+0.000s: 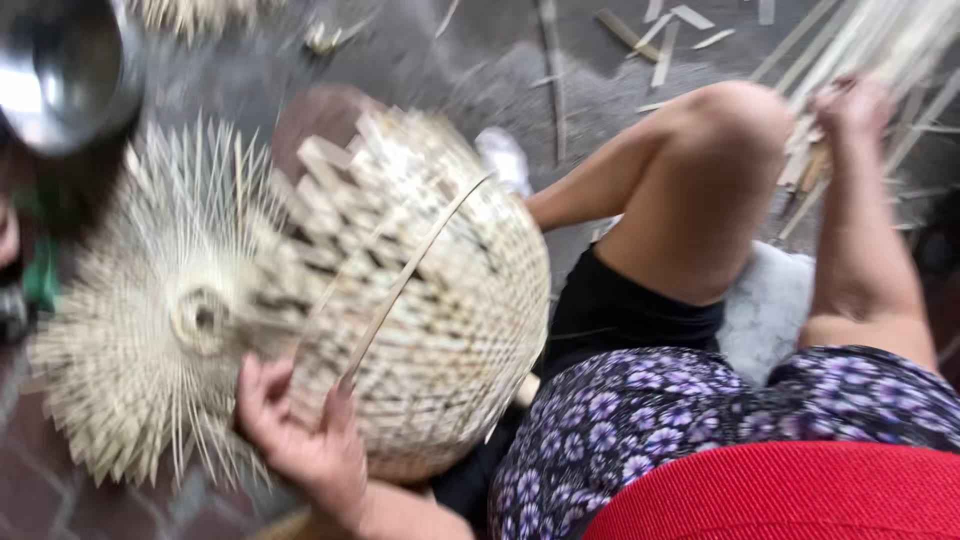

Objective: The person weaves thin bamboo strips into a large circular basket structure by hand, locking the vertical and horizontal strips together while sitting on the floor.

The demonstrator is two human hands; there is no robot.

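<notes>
A half-woven bamboo basket [440,280] lies on its side against my lap, with loose pale spokes fanning out from its round hub [200,320] on the left. My left hand [300,440] grips the basket from below and pinches a thin bamboo strip [405,285] that arcs over the weave. My right hand [852,105] is stretched out past my bare knee [730,130] and closed on a bundle of long bamboo strips [880,50] at the upper right. The picture is blurred by motion.
A shiny metal bowl [60,70] sits at the top left. Bamboo offcuts [660,35] litter the grey ground. A white cushion [765,300] lies under my leg, a white shoe [505,160] behind the basket, and something green [40,280] at the left edge.
</notes>
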